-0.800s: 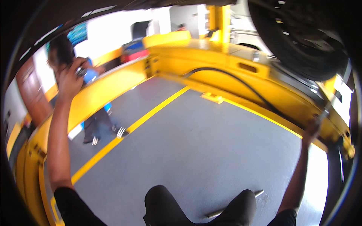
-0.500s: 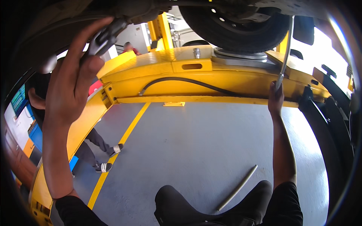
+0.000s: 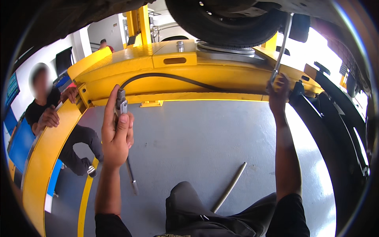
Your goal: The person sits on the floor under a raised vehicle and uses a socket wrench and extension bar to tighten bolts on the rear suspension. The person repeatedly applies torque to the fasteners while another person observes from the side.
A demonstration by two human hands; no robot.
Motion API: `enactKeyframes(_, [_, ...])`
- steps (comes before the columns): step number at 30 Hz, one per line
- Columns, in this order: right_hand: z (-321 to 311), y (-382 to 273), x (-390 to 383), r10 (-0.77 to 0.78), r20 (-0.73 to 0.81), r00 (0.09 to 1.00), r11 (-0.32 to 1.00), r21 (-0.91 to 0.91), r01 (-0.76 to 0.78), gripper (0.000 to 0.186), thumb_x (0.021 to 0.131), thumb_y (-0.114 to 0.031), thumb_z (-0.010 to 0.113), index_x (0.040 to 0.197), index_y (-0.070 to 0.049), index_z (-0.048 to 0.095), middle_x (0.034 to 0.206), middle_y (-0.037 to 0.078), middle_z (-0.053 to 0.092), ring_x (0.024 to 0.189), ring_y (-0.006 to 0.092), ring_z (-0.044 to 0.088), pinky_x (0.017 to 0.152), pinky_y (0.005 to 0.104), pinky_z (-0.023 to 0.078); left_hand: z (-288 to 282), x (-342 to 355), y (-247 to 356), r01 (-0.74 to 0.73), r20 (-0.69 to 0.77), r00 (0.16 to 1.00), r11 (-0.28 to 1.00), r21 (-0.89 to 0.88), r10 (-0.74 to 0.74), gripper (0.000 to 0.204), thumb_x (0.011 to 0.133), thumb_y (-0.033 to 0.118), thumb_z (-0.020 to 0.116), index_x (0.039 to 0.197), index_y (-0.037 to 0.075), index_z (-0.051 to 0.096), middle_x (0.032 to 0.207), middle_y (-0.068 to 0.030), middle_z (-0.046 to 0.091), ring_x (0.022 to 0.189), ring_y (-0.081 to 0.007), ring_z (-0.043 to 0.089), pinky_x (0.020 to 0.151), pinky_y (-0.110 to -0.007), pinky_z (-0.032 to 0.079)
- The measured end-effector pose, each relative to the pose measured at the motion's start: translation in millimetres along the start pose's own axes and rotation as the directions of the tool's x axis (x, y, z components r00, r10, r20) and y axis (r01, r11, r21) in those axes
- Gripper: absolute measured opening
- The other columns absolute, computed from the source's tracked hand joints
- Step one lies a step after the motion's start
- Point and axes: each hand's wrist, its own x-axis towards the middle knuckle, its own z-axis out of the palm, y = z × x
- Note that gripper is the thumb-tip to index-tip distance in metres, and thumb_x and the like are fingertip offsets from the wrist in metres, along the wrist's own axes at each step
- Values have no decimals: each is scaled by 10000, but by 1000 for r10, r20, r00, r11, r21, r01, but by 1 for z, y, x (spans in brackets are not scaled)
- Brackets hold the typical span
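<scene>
My left hand (image 3: 116,134) is raised at centre left, closed around a slim metal tool (image 3: 121,103) whose head pokes above my thumb and whose shaft hangs down below my wrist. My right hand (image 3: 278,91) is up at the upper right, gripping a long metal bar (image 3: 282,45) that runs up toward the underside of a raised vehicle. A black tyre (image 3: 225,23) rests on the yellow lift platform (image 3: 173,59) just above. My knee in dark trousers (image 3: 189,205) shows at the bottom.
A loose metal pipe (image 3: 231,186) lies on the grey floor near my knee. A person in black (image 3: 47,114) leans on the yellow lift ramp (image 3: 47,154) at the left. A black hose (image 3: 169,77) runs along the lift. Dark vehicle parts (image 3: 335,114) stand at the right.
My left hand has come down from the vehicle's underside to chest height, still holding the tool. My right hand stays on the bar. The view has swung slightly.
</scene>
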Motion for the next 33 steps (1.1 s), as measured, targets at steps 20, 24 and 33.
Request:
enactKeyframes(20, [261, -201, 111, -178, 798, 576, 981, 94, 172, 601, 823, -427, 732, 1234, -9, 602, 1108, 200, 685, 1021, 312, 671, 918, 372, 512, 13, 41, -99, -104, -118, 990, 950, -293, 72, 444, 1026, 143, 443, 1446, 58, 328, 640, -14, 440, 414, -19, 294, 363, -165, 253])
enactKeyframes(24, [169, -224, 64, -245, 666, 704, 856, 490, -167, 557, 728, -266, 871, 1134, -4, 593, 1061, 149, 674, 974, 245, 661, 874, 364, 526, 18, 51, -91, -101, -53, 995, 944, -313, 89, 438, 1038, 150, 417, 1461, 74, 328, 627, -5, 408, 420, -22, 281, 373, -171, 244])
enactKeyframes(33, [12, -199, 12, -273, 733, 623, 704, 593, -390, 262, 912, -121, 639, 1148, -11, 618, 973, 63, 649, 866, 156, 618, 780, 302, 513, 91, 40, -68, 381, 586, 809, 720, -580, 44, 600, 1014, 348, 524, 1493, 118, 244, 665, -14, 426, 426, -36, 272, 380, -191, 226])
